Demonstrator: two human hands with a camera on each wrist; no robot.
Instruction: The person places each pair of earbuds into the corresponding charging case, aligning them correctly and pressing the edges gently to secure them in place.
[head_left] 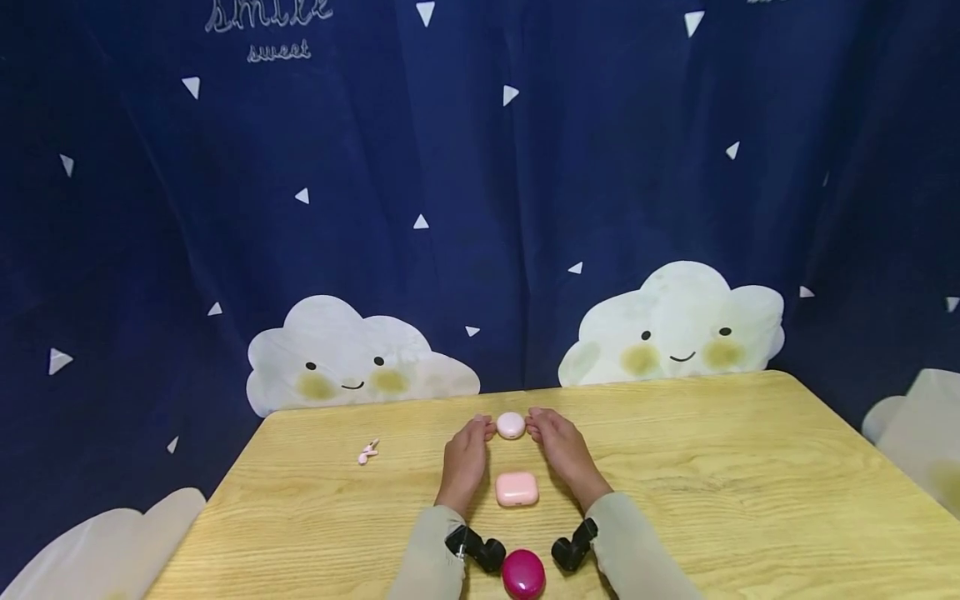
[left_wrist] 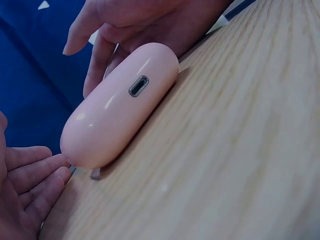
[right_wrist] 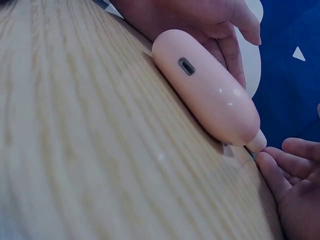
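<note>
A pale pink round case point(head_left: 511, 425) lies on the table between the fingertips of my two hands. My left hand point(head_left: 465, 460) is at its left, fingers extended forward; in the left wrist view those fingers point(left_wrist: 37, 172) look fairly straight. On the other side, my right hand point(head_left: 564, 452) has its fingertips at the case's right edge, and whether they touch it is hard to tell. Nearer, between the wrists, sits a pink earbud case point(head_left: 517, 489), its charging port facing the wrist cameras. It hides most of the round case in the right wrist view.
A shiny magenta round case point(head_left: 523, 574) lies at the near side between the forearms. Two small pale pink earbuds point(head_left: 367, 452) lie to the left on the wooden table point(head_left: 750, 483). Behind the table hangs a dark blue curtain point(head_left: 517, 250) with clouds and triangles.
</note>
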